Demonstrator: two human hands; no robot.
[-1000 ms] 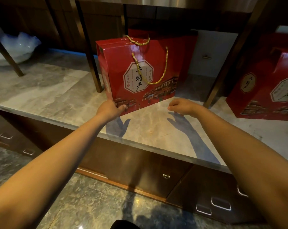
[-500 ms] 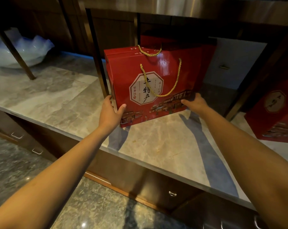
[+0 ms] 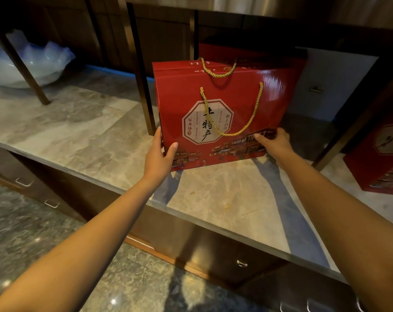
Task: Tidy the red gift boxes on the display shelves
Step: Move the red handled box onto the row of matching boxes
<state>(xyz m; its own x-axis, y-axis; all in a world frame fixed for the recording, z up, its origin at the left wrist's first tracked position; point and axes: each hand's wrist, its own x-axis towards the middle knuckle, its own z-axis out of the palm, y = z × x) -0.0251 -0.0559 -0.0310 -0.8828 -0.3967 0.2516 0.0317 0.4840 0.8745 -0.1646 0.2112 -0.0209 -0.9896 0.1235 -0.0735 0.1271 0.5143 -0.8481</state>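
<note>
A red gift box with gold rope handles and an octagonal label stands upright on the marble shelf, just right of a dark metal post. My left hand grips its lower left corner, thumb on the front face. My right hand holds its lower right edge, fingers on the front. A second red box stands close behind it, mostly hidden. Another red gift box stands at the far right edge of the view, cut off by the frame.
Dark metal posts rise from the shelf beside the box and at the right. A pale glass bowl sits far left. Drawers with metal pulls run below the shelf edge. A low upper shelf overhangs the boxes.
Both hands went from hovering near the box's base to gripping its lower corners. The box now stands squarer to the shelf front, and my view has shifted closer and to the left.
</note>
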